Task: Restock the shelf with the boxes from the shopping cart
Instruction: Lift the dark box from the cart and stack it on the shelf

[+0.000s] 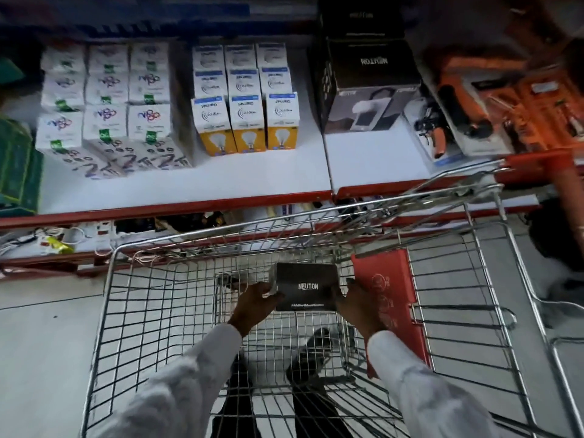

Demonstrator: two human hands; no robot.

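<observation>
A black box [306, 287] marked NEUTON sits low inside the wire shopping cart [132, 298]. My left hand [252, 303] grips its left side and my right hand [357, 303] grips its right side. A red flat box [390, 298] leans against the cart's inner right side, next to my right hand. On the white shelf [252, 178] stand matching black NEUTON boxes [373, 86], stacked at the back right.
White bulb boxes [107, 109] fill the shelf's left part, and yellow-bottomed bulb boxes [246, 121] stand in the middle. Orange tool packs [505, 109] lie at the right. A lower shelf [63, 241] holds cables and sockets. Bare white shelf runs along the front edge.
</observation>
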